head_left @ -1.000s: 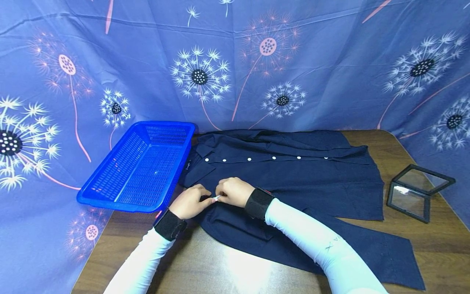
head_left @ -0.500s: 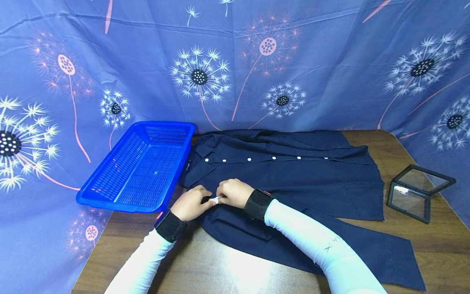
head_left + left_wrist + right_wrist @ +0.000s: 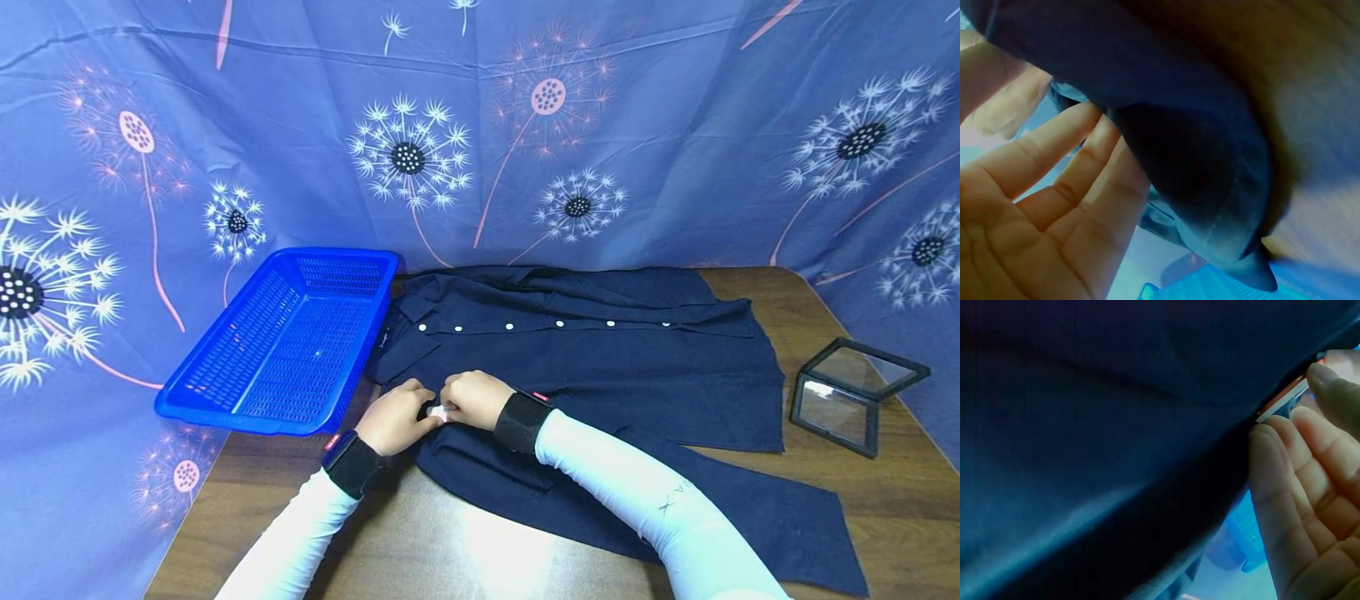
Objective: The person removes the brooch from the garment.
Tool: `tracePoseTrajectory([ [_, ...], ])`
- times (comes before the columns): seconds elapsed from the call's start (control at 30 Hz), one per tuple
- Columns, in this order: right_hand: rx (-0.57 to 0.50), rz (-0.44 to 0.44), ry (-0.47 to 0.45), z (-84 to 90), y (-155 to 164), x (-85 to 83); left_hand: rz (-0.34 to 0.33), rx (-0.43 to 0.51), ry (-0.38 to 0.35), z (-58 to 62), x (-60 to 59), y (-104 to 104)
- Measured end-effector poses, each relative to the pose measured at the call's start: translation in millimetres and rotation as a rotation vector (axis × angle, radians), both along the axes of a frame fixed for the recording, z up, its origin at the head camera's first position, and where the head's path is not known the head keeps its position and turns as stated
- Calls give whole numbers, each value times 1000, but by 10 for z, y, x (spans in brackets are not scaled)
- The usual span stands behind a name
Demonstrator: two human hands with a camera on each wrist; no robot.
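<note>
The white strip (image 3: 437,412) is over the dark shirt (image 3: 637,371), its long axis slanting up rightward in the right wrist view. The right hand (image 3: 477,397) pinches it; whether the left hand (image 3: 393,418) pinches, one cannot tell. Leftward, the blue basket (image 3: 240,422) shows its slotted floor (image 3: 296,358).

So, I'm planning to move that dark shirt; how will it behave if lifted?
The dark shirt will probably be floppy: its cloth lies in soft folds and creases. Lifted at one spot, it would likely sag, since a sleeve stretches well away from the body. It seems unlikely to roll, as it lies spread mostly flat on the table.
</note>
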State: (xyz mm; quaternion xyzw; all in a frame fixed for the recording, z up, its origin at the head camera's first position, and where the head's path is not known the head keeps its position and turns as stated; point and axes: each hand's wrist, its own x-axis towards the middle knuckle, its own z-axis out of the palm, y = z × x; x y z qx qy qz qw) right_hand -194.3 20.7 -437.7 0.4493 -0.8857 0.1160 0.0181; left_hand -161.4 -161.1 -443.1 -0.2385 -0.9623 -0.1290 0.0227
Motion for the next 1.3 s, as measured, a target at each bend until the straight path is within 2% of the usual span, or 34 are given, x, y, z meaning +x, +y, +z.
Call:
tracePoseTrajectory([
  [0.27,18,17,82,-74,-27,-10,-6,-18,28,-2,3,19],
  [0.73,36,36,144,-51,-41,50,2,-8,40,-26,-14,23],
  [0.9,46,71,189,-54,-51,74,1,-1,37,-22,-11,17],
  [1.17,108,105,291,-48,-66,113,3,-1,49,-33,-15,13],
  [1.3,134,98,289,-46,-70,119,4,-4,41,-34,-14,11],
])
